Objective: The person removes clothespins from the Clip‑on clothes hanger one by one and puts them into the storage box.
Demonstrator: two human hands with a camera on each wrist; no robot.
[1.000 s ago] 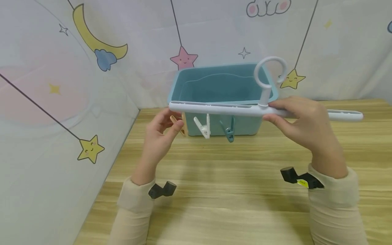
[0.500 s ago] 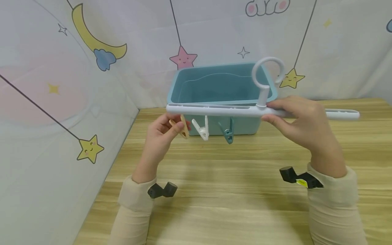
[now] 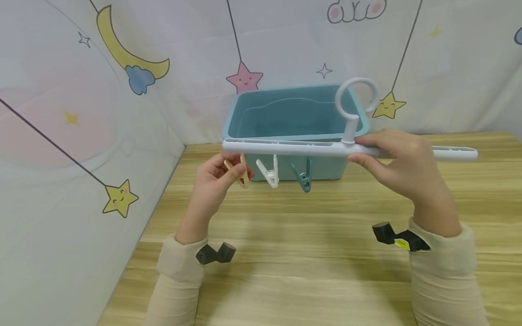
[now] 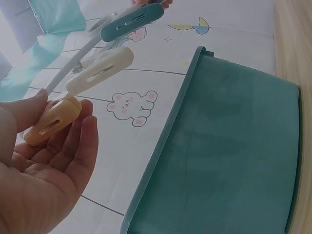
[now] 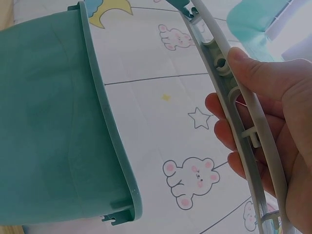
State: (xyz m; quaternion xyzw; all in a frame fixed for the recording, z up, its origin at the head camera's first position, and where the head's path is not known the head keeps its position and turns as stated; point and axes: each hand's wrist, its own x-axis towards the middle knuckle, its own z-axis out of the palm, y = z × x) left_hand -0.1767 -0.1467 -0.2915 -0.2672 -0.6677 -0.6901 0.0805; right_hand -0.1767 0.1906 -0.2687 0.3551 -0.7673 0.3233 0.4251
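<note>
My right hand (image 3: pixel 401 165) grips a white plastic clothes hanger (image 3: pixel 281 146) just right of its round hook, holding it level in front of the bin. From the underside of the bar hang a white clothespin (image 3: pixel 271 173) and a teal clothespin (image 3: pixel 304 175). Under the bar's left end, my left hand (image 3: pixel 214 179) pinches an orange clothespin (image 4: pixel 54 119) between thumb and fingers. In the left wrist view the three clips line up along the hanger. The right wrist view shows the hollow underside of the hanger (image 5: pixel 243 126), with thumb and fingers on opposite sides.
A teal plastic bin (image 3: pixel 293 88) stands behind the hanger on the wood-grain table (image 3: pixel 302 253), against a cloth backdrop (image 3: pixel 195 40) printed with stars and a moon. The backdrop also runs along the table's left side.
The hanger has shifted slightly left with its two hanging clips. In my left hand the orange clothespin has turned a little and sits slightly lower under the bar's end.
</note>
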